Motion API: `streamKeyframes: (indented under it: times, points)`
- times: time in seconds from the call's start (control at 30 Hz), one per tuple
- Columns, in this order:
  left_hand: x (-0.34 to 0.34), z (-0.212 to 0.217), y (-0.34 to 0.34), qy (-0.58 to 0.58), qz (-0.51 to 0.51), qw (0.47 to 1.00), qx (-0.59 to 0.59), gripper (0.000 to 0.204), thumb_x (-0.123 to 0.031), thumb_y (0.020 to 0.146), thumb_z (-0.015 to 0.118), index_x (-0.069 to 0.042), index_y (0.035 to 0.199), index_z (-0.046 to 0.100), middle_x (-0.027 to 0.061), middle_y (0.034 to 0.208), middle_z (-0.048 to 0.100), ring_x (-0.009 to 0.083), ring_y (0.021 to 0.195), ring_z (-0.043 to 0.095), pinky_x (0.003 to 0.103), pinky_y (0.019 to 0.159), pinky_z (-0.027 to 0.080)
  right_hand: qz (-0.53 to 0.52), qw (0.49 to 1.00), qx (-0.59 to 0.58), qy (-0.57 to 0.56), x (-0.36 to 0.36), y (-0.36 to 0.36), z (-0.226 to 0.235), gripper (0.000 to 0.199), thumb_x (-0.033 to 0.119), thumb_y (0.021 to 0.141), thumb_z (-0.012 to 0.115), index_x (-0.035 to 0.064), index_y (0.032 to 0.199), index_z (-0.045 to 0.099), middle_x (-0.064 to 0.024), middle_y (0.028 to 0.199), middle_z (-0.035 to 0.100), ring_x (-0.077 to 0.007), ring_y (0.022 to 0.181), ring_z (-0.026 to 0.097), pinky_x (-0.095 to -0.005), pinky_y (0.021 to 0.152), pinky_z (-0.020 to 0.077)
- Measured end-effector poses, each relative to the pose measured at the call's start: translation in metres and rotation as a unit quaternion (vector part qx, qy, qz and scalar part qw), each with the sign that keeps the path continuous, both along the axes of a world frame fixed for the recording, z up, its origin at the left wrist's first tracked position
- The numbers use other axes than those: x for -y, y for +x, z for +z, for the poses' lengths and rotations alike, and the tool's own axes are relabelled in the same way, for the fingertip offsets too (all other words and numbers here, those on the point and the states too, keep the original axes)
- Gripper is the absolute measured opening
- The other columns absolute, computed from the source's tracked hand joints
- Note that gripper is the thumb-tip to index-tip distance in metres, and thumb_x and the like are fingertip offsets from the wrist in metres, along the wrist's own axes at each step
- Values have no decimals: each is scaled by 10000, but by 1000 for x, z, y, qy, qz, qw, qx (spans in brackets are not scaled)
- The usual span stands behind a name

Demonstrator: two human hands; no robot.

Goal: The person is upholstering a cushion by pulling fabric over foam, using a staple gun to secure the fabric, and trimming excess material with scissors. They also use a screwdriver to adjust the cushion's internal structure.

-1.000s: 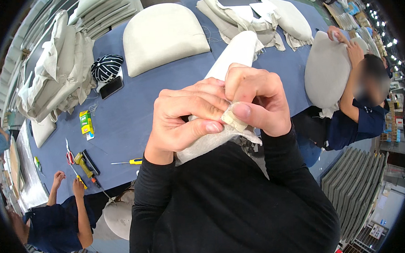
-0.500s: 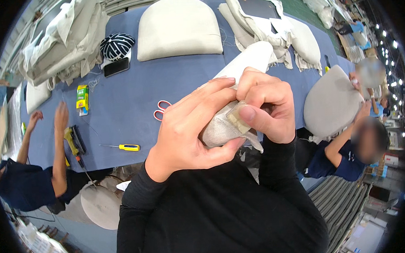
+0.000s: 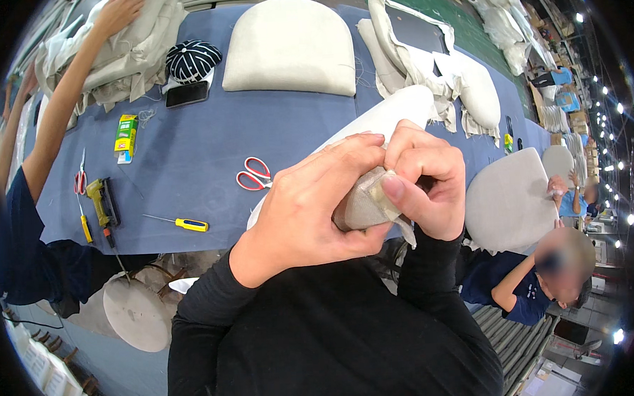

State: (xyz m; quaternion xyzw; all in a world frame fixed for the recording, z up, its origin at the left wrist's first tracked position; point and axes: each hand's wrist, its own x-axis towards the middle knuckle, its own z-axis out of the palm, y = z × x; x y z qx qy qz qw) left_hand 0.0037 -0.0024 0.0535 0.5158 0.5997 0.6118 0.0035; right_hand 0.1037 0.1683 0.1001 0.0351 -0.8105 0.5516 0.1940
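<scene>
Close in front of me I hold a fabric-covered cushion (image 3: pixel 406 110), its white face partly showing behind my hands. My left hand (image 3: pixel 306 202) wraps round its grey woven corner (image 3: pixel 360 204), thumb below and fingers over the top. With thumb and bent fingers, my right hand (image 3: pixel 429 179) pinches the fabric at the corner's edge. A loose frayed strip (image 3: pixel 407 233) hangs under the right thumb. Most of the cushion is hidden by my hands. Red-and-white scissors (image 3: pixel 254 174) lie just left of my left hand, and a yellow screwdriver (image 3: pixel 191 225) lies nearer the table edge.
On the blue table (image 3: pixel 187 147) sit a pale padded seat (image 3: pixel 289 47), a cap (image 3: pixel 192 60), a phone (image 3: pixel 187 95), a yellow-green box (image 3: pixel 125 135) and a staple gun (image 3: pixel 103 204). Cushion covers (image 3: pixel 127 57) pile up far left. Co-workers flank me; one holds a grey seat (image 3: pixel 508 200).
My grip stays on the cushion corner, which has tipped slightly. The left co-worker's arm now reaches to the far pile. The right co-worker and grey seat sit lower in view.
</scene>
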Motion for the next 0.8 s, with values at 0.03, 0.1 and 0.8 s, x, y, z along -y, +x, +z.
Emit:
streamKeyframes:
  times: [0.03,0.1,0.8]
  points:
    - [0,-1,0,0,-3,1000,5,634,-150,679,899,-5,1250,665,192,1269,723,388,1170,727,423,991,596,2,1000,-2,6,0,0,0,277,44,830,799,70,679,567,-8,733,590,-173,740,532,-340,724,414]
    - [0,-1,1,-2,0,1000,10,637,-150,680,897,-7,1257,666,194,1272,722,386,1171,728,423,992,595,5,1000,-4,16,-1,-1,2,276,43,829,795,69,681,563,-10,728,583,-177,736,530,-342,717,414]
    - [0,-15,-34,-19,98,995,25,633,-219,821,800,4,1381,606,202,1281,720,350,1131,738,397,969,563,-168,872,411,-204,-18,92,-431,330,267,997,713,-30,870,784,-102,743,734,-194,724,705,-390,675,507]
